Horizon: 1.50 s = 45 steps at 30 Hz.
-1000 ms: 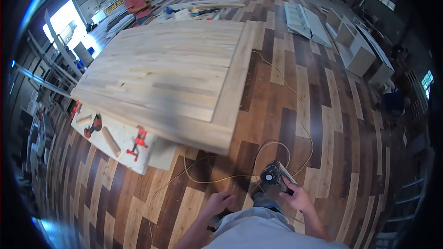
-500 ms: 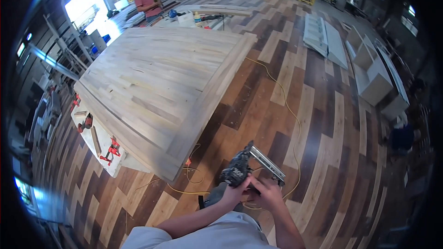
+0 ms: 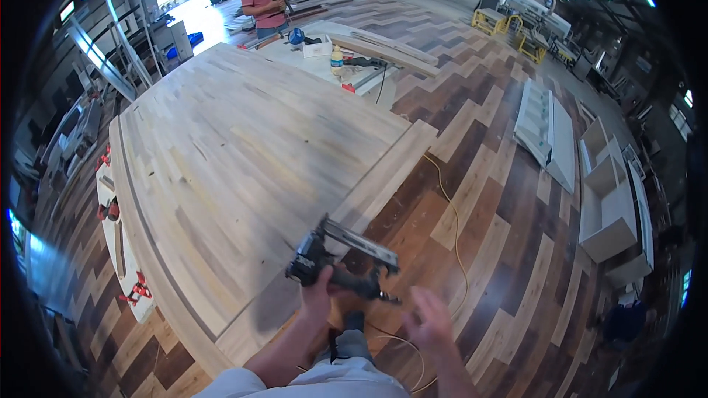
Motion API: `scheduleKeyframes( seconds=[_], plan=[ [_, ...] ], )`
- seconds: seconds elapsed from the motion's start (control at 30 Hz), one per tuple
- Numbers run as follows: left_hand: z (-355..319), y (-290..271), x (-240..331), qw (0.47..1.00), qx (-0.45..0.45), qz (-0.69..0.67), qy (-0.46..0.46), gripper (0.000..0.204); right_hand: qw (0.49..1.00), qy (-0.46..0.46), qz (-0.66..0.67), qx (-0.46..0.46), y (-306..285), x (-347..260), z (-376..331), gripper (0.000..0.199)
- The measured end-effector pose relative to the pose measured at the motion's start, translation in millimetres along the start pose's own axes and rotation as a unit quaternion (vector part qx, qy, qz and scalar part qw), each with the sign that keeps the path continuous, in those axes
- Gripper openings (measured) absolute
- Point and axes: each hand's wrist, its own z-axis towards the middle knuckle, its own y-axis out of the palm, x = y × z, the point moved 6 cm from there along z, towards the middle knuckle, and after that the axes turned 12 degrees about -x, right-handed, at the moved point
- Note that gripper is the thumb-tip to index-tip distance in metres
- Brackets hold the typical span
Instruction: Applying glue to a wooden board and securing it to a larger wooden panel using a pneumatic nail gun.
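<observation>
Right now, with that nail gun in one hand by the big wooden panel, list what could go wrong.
1. Only the left hand grips the nail gun; the right hand is open, off it and close by, so it could stray near the tool's nose.
2. The yellow hose loops over the floor beside the person's feet, a likely trip or snag.
3. The gun hangs over the corner of the wooden panel; a bump could dent it.

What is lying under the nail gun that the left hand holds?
Under the nail gun shows the wooden tabletop's near edge and patterned floor; its body and the left hand hide the spot directly beneath.
</observation>
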Motion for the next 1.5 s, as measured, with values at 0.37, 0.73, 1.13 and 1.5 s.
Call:
scheduleKeyframes(
  seconds=[0.37,0.73,1.13,1.5],
  plan=[
    [213.2,-74.2,2.1,0.977,0.125,-0.138,0.107,0.038,0.799,0.584,0.102,-0.102,37.8,320.7,-211.2,0.047],
    [271.3,-77.2,-28.4,0.958,0.282,-0.043,0.010,0.047,0.656,0.638,0.366,-0.170,79.9,551.7,-259.3,0.007],
    [244.2,-12.3,-16.7,0.863,0.498,0.075,0.041,0.053,0.860,0.465,0.129,-0.166,-123.2,897.1,201.7,0.048],
    [358.2,92.6,-12.6,0.746,0.565,0.325,0.132,0.030,0.933,0.202,0.185,-0.232,-74.7,779.7,652.4,0.056]
  ],
)
